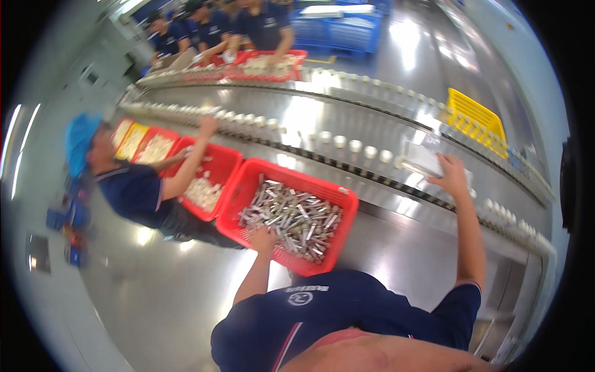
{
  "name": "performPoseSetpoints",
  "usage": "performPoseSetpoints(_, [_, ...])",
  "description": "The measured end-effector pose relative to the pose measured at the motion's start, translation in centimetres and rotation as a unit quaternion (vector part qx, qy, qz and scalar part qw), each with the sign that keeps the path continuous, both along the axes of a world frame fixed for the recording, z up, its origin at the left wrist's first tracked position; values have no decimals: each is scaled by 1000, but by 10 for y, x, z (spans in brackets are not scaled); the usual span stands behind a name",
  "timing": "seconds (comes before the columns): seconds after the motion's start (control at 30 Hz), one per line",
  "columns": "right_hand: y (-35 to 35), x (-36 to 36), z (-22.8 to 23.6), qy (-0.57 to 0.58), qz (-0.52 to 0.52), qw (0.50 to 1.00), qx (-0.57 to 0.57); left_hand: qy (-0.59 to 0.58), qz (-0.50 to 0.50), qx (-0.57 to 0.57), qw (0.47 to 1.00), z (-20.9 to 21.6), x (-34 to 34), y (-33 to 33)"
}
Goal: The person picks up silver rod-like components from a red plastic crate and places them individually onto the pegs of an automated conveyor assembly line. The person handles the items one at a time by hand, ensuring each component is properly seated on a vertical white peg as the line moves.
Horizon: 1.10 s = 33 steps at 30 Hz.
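My left hand (263, 239) reaches into a red basket (351, 208) heaped with short silvery tubes (291, 217). Its fingers are down among the tubes and blurred, so I cannot make out a grip. Out to the right, over the conveyor line, my right hand (451, 177) has its fingers and thumb spread apart. It is beside a clear, shiny box-like cover (424, 160) on the line; whether the fingertips touch it is unclear. Left of this cover, white-topped pieces (355, 146) stand upright in a row along the near track.
At my left a co-worker in a blue cap (83, 146) reaches to the line above red baskets of white pieces (204, 192). More people work beyond the far track near another red basket (266, 67). A yellow basket (476, 118) and blue crates (338, 34) stand behind.
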State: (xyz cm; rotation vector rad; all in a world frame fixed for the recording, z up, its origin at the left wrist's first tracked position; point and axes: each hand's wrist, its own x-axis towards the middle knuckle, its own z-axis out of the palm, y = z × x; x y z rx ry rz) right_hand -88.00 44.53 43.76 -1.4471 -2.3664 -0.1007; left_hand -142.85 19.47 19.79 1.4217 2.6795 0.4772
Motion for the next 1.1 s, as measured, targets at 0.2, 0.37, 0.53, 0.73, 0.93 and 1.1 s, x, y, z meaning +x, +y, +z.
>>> performPoseSetpoints(0.2, [-7, -21, -3, -7, -13, 1000, 17, -3, 29, -34, 999, 15, -34, -27])
performPoseSetpoints(0.37, [2, -15, 15, -4, -32, 999, 9, -17, -8, 29, 999, 11, -39, -38])
performPoseSetpoints(0.53, [-4, -32, 4, 18, -39, 999, 18, -4, 8, -21, 1000, 22, -49, -22])
performPoseSetpoints(0.73, [-19, -5, -1, 6, -41, 999, -5, 22, 14, -100, 995, 27, -35, -30])
performPoseSetpoints(0.93, [-26, 1, -5, -17, -26, 999, -12, 26, 16, -139, 990, 26, -20, -47])
performPoseSetpoints(1.1, [-50, 27, -5, -15, -52, 998, -32, 44, 22, -189, 981, 37, -7, -63])
